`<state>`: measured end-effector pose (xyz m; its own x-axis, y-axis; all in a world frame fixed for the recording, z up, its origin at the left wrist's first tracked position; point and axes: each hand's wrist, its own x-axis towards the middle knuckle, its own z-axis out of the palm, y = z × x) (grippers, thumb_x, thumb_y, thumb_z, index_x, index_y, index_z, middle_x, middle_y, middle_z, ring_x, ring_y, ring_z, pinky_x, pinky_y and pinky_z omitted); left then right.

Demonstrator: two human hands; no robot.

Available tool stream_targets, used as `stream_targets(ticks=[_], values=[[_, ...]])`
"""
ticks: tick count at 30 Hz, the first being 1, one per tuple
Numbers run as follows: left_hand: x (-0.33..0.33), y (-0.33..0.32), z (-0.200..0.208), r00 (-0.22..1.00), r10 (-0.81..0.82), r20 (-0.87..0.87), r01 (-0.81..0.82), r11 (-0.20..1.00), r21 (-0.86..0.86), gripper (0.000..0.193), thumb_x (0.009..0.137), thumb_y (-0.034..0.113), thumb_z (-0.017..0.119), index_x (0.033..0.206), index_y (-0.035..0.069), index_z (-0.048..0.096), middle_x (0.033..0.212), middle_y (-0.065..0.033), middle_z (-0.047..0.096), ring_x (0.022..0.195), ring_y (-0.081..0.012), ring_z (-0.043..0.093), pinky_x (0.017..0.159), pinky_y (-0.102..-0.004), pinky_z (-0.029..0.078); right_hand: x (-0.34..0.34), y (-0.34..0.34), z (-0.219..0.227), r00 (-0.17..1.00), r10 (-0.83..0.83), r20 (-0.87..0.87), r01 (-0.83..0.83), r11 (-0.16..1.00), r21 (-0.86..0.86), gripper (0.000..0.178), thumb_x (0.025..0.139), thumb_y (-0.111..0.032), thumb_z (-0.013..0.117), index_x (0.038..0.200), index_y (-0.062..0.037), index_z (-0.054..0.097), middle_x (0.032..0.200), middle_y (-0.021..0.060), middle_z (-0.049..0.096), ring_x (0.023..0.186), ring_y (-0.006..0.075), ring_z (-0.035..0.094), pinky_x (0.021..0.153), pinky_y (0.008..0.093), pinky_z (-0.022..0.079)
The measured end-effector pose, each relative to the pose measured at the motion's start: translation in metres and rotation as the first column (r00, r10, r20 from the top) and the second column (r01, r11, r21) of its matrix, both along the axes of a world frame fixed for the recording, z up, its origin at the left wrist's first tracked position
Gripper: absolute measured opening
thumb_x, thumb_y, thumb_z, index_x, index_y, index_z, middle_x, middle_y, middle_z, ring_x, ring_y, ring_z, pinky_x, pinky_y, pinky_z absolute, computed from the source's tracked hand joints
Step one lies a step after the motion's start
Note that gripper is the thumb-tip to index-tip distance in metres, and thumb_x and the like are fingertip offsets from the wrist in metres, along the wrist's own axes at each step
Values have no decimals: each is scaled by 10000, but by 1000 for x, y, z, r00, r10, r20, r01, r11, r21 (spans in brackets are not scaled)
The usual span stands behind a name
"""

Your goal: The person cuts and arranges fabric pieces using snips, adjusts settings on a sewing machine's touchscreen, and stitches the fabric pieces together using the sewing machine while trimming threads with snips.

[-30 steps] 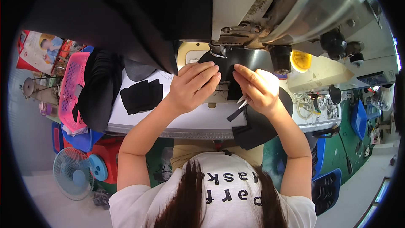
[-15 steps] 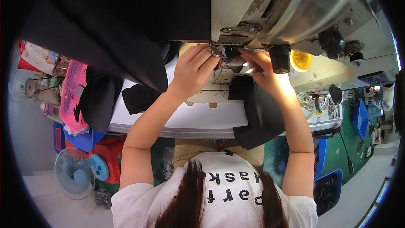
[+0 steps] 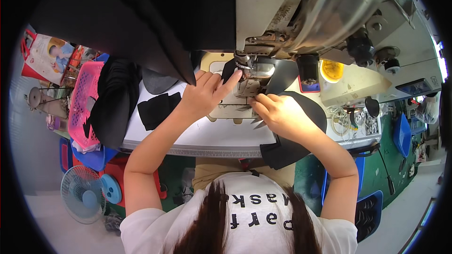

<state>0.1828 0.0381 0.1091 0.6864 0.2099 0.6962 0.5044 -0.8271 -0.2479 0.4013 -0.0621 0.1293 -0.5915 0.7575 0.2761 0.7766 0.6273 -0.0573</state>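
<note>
The sewing machine (image 3: 273,14) stands ahead of me, its metal presser foot (image 3: 243,60) low over the bed. My left hand (image 3: 202,94) is beside the foot, index finger stretched up against it and the other fingers loosely bent, with nothing visible in them. A dark curved fabric piece (image 3: 284,76) lies right of the foot. Nearer to me, my right hand (image 3: 282,115) is closed, fingertips pinched at the bed's edge. Two pointed grey blades, like those of scissors (image 3: 258,123), stick out under that hand; their handles are hidden. Black fabric pieces (image 3: 308,106) lie beneath the right wrist.
A folded black piece (image 3: 159,110) lies on the white tabletop (image 3: 212,136), left of my forearm. Black fabric (image 3: 115,103) hangs over a pink basket (image 3: 84,99) at the left. A yellow round dish (image 3: 332,69) and coiled white cable (image 3: 340,118) are right. A fan (image 3: 84,193) stands lower left.
My right hand has drawn back from the foot toward me, and pointed blades now show under it. The left hand has moved slightly down and left, index finger stretched out. Dark fabric by the foot is uncovered.
</note>
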Motion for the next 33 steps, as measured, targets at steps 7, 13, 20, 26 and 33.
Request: stream_targets(ticks=[7,13,20,26,33], values=[[-27,3,34,974,-218,-66,178,910,-375,380,636,-37,583,1014,1,591,927,-139,624,863,-298,601,786,-376,471,11,4,23,969,16,-245,-18,1000,-4,403,645,25,637,1042,-35,594,802,67,536,698,233,588,596,330,502],[-46,3,72,967,-166,192,249,478,-842,309,714,-105,505,968,26,623,988,-121,627,891,-278,585,800,-351,465,16,12,43,883,-187,-431,137,980,-145,425,694,157,541,1066,-48,558,831,96,579,765,208,629,670,310,525],[-6,19,72,924,-314,218,374,627,-684,87,743,39,662,826,30,636,778,-80,590,685,-201,558,667,-301,448,16,37,18,839,-59,-541,110,992,61,322,703,-43,662,1014,-49,580,813,102,637,759,284,632,661,366,493],[22,14,73,991,137,6,-17,169,-985,330,818,326,658,1000,50,676,757,-44,634,655,-99,511,635,-261,425,14,22,17,899,-16,-438,106,978,182,448,652,-121,729,1078,-58,606,983,113,593,818,283,607,661,363,490],[23,19,69,975,183,123,94,159,-983,362,790,357,682,1008,68,681,812,-25,652,735,-96,539,723,-244,435,13,15,-4,975,-17,-224,112,900,420,522,611,-73,664,1124,3,604,1007,88,577,716,221,560,578,297,470]])
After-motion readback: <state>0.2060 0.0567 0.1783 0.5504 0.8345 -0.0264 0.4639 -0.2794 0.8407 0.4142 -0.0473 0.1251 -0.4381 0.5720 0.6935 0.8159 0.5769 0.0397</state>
